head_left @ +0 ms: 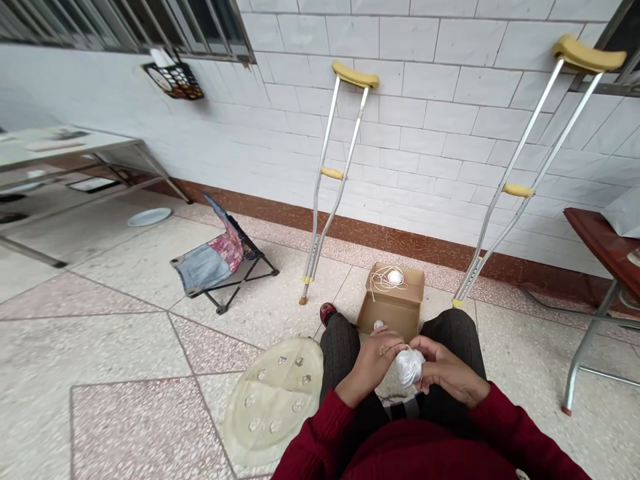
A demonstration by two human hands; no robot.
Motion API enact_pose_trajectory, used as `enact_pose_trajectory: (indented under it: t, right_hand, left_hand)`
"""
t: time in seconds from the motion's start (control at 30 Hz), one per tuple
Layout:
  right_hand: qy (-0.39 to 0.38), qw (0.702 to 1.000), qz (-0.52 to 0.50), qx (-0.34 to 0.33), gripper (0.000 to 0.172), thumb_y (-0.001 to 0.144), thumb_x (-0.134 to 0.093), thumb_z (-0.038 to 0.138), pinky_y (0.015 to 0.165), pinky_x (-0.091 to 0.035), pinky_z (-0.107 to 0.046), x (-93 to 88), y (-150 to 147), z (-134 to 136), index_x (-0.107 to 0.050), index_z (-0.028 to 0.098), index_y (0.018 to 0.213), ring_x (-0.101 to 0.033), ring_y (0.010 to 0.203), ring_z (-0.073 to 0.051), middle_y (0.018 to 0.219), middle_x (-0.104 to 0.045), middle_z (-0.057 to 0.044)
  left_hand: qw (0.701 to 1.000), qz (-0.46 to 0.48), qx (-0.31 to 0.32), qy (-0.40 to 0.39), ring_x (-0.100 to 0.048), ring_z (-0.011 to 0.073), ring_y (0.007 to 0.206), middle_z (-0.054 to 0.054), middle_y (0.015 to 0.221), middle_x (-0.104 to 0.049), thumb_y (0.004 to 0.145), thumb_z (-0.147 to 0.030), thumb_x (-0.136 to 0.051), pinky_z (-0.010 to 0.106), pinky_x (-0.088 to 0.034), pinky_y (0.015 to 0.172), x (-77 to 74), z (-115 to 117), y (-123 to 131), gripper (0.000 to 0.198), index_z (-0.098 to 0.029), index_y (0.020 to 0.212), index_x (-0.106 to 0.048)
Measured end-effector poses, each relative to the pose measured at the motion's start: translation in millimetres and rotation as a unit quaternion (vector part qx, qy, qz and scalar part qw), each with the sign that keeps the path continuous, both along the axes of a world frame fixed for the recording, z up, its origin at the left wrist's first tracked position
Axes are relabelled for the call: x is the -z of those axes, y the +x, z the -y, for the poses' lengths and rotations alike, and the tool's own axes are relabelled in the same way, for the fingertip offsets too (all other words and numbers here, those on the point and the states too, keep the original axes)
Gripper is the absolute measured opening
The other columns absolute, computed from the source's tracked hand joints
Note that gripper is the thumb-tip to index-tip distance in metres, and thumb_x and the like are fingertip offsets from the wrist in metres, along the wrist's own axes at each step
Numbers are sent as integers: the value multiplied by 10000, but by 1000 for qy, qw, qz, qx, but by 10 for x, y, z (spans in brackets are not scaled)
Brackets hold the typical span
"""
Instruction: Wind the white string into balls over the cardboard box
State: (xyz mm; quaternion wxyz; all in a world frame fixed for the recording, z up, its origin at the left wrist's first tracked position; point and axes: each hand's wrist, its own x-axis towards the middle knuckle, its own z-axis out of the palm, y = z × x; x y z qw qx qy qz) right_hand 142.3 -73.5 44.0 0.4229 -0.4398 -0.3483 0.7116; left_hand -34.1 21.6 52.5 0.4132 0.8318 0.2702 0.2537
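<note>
I sit with both hands together over my lap. My left hand (377, 357) and my right hand (445, 367) are both closed on a small white wrapped bundle (410, 365) held between them. Just beyond my knees stands an open cardboard box (393, 303) on the floor, with a white ball and loose white string (393, 277) inside it. A small white object (379, 325) shows just above my left hand. Dark trousers cover my legs and red sleeves cover my arms.
Two aluminium crutches (333, 177) (525, 173) lean on the tiled wall. A small folding chair (220, 257) stands at the left. A pale round lid (275, 397) lies by my left leg. A table (65, 143) stands far left, and a red-topped table (600, 243) at the right.
</note>
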Motion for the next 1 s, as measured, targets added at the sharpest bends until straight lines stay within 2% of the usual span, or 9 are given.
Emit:
enact_pose_trajectory:
  t: [0.17, 0.23, 0.33, 0.4, 0.5, 0.67, 0.83, 0.9, 1.0]
  right_hand:
    - [33, 991, -57, 115, 352, 722, -689, 228, 483, -418, -193, -389, 162, -185, -521, 200, 1030, -589, 576, -113, 769, -628, -8]
    - [59, 980, -21, 187, 322, 707, -678, 228, 456, -387, -189, -336, 208, -354, -517, 200, 985, -567, 551, -107, 733, -609, 6]
    - [95, 951, 120, 268, 305, 605, -697, 178, 394, -309, -173, -39, 199, -523, -503, 200, 839, -481, 462, -72, 675, -555, 50]
    - [105, 945, 197, 238, 327, 533, -706, 129, 397, -311, -165, 199, 148, -515, -507, 195, 784, -465, 463, -61, 676, -542, 63]
    - [61, 977, 174, 107, 318, 545, -701, 147, 384, -315, -166, 396, 62, -331, -530, 189, 811, -475, 441, -64, 670, -554, 63]
    - [-6, 1000, -8, 9, 365, 656, -708, 195, 408, -364, -165, 76, 48, 6, -534, 190, 977, -526, 462, -71, 725, -607, 29]
    - [54, 991, -72, 103, 352, 729, -696, 225, 448, -413, -175, -326, 178, -140, -508, 193, 1025, -584, 548, -104, 742, -622, 0]
    - [75, 982, -50, 165, 329, 735, -687, 243, 453, -415, -180, -301, 237, -314, -503, 195, 1004, -588, 559, -108, 736, -618, 3]
    - [92, 962, 73, 245, 307, 666, -710, 230, 378, -332, -163, -42, 279, -531, -491, 199, 880, -513, 454, -79, 670, -576, 44]
  left_hand:
    - [999, -5, 6, -46, -613, 144, 781, -4, 761, -684, 955, -358, -425, 361, -324, 1053, 159, 115, 120, 371, -177, 720, -649]
    - [999, -29, 22, -37, -606, 132, 744, -13, 730, -672, 955, -341, -426, 371, -315, 1062, 163, 174, 136, 372, -174, 696, -633]
    - [997, -63, 31, 19, -600, 130, 747, -7, 736, -665, 952, -296, -432, 386, -319, 1058, 115, 201, 108, 328, -179, 723, -634]
    - [995, -74, 23, 70, -608, 142, 800, 8, 782, -675, 940, -261, -452, 397, -309, 1064, 58, 163, 64, 281, -184, 751, -646]
    - [991, -74, 20, 106, -614, 154, 847, 16, 815, -682, 924, -245, -484, 406, -278, 1085, -39, 54, -8, 241, -190, 771, -662]
    - [999, -24, 26, 17, -606, 135, 781, 0, 792, -683, 950, -305, -446, 365, -321, 1049, -65, -73, 3, 310, -184, 766, -664]
    - [998, 4, 32, -61, -608, 162, 797, 32, 765, -682, 952, -375, -424, 294, -444, 862, 122, 86, 173, 405, -153, 702, -654]
    - [997, -16, 41, -61, -606, 148, 756, 18, 722, -674, 951, -366, -428, 305, -427, 911, 174, 189, 203, 411, -154, 670, -641]
    - [997, -60, 52, -15, -593, 123, 681, -9, 663, -653, 953, -320, -430, 353, -360, 1020, 159, 277, 157, 382, -165, 664, -625]
